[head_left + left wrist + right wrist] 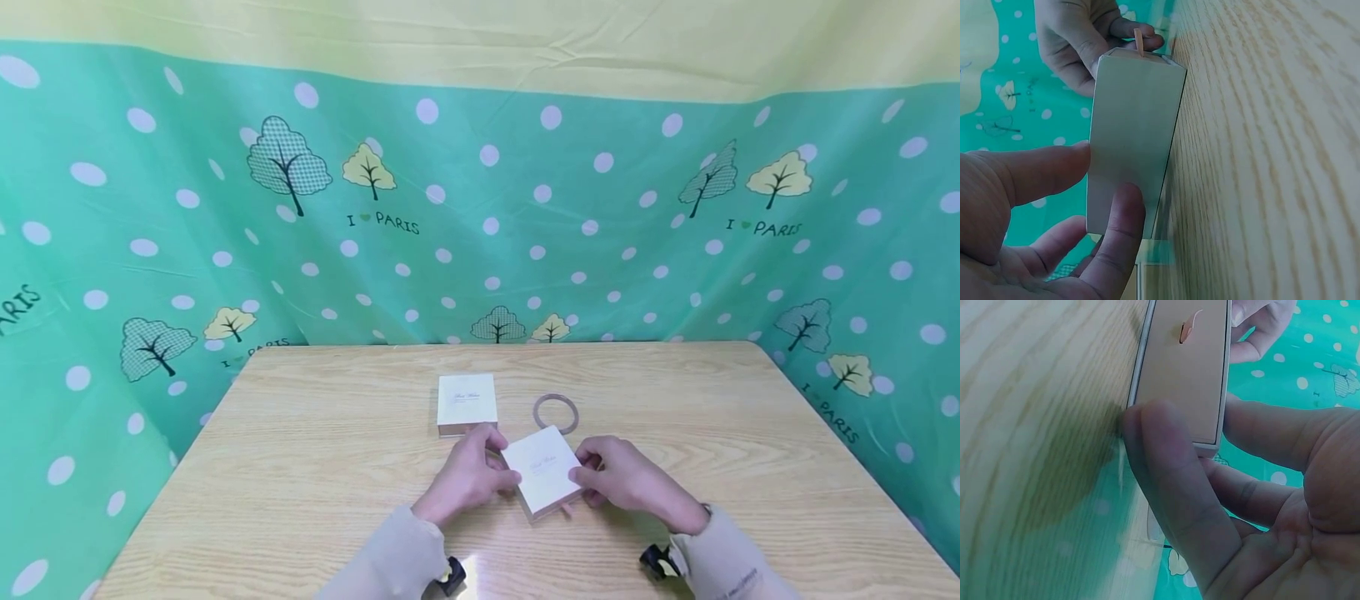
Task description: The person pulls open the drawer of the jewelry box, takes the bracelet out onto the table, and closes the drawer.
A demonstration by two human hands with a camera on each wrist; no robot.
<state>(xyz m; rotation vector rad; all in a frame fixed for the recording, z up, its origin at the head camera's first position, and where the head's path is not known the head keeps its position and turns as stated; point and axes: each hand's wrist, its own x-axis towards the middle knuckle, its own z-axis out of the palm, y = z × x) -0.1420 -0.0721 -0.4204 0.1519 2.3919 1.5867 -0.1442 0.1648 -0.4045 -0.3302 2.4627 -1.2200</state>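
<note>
A square white drawer box [542,471] with faint script on its lid sits turned at an angle between both hands. My left hand [470,473] grips its left corner, thumb at the top edge and a finger against the plain white side [1132,137]. At the right corner my right hand [618,475] pinches the box, thumb on the upper edge and fingers at the drawer front. That drawer front [1179,381] is peach-coloured, with a small ribbon pull [1190,326] sticking out of it. Just behind the box lies a mauve bangle [556,398], its near edge close to the lid.
A second white box [467,402] with similar script stands on the wooden table [315,467], behind my left hand. A green dotted curtain [517,208] hangs behind the table and on both sides. Dark wrist-worn devices show under both sleeves.
</note>
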